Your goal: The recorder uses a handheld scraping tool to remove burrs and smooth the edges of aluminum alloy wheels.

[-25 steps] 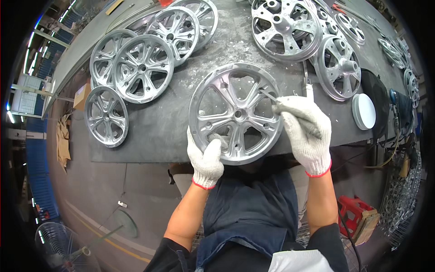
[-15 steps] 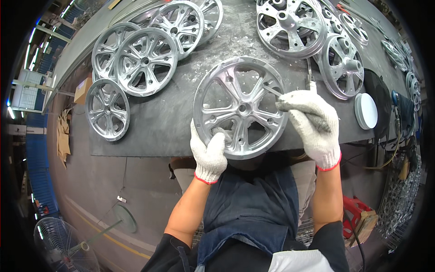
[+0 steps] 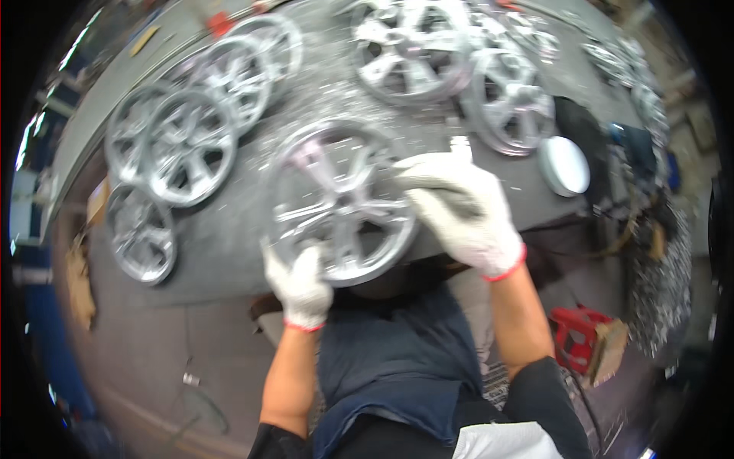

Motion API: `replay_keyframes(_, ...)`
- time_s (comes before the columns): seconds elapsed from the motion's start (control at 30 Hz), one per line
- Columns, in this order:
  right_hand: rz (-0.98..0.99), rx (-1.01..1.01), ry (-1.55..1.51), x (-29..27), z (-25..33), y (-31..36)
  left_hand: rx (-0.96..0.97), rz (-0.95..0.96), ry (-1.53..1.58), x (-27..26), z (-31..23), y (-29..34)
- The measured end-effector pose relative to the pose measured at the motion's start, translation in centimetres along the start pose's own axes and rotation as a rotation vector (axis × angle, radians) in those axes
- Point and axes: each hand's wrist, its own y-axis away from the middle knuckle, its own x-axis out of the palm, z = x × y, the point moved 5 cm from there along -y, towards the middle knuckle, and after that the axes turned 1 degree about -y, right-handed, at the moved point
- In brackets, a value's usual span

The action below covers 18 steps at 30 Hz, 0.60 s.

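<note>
Motion blurs the view. A silvery cast-metal wheel [image 3: 345,203] with several spokes is tilted up above the near edge of the dark table [image 3: 222,256]. My left hand [image 3: 304,287], in a white knit glove with a red cuff, grips the wheel's lower left rim, thumb on the front and other fingers partly hidden behind. My right hand [image 3: 462,210], gloved alike, is pinched closed at the wheel's upper right rim. The slim metal tool seen in it earlier is now smeared and mostly hidden by the fingers.
Similar wheels [image 3: 188,148] lean in a pile on the left, and more wheels [image 3: 409,47] are stacked at the far right. A round white-topped container [image 3: 567,168] stands at the right table edge. Below on the right is a red stool [image 3: 577,333].
The whole view has swung, so table, wheel piles and hands appear farther left. My left hand keeps its hold on the wheel; my right hand stays by the upper right rim.
</note>
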Motion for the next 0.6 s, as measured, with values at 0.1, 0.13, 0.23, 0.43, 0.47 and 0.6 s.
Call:
replay_keyframes(0.1,0.012,0.127,-0.074,0.2,-0.5,-0.3,0.073,-0.002,0.087,1.2,-2.1,-0.4)
replay_keyframes(0.13,-0.011,0.124,-0.100,0.2,-0.3,-0.5,0.106,-0.006,0.077,1.2,-1.7,-0.5)
replay_keyframes(0.23,-0.097,-0.047,0.096,0.4,0.3,0.0,0.123,0.011,0.019,1.0,-1.1,-0.7)
replay_keyframes(0.43,-0.172,0.093,-0.116,0.6,-0.3,-0.2,0.108,0.043,0.031,1.0,-0.9,-0.9)
replay_keyframes(0.47,-0.124,0.083,0.001,0.4,0.1,0.1,0.132,0.041,0.052,1.0,-1.1,-0.9)
replay_keyframes(0.6,-0.180,0.164,-0.239,0.7,-1.8,-0.2,0.158,0.040,-0.006,0.5,-0.3,-1.2)
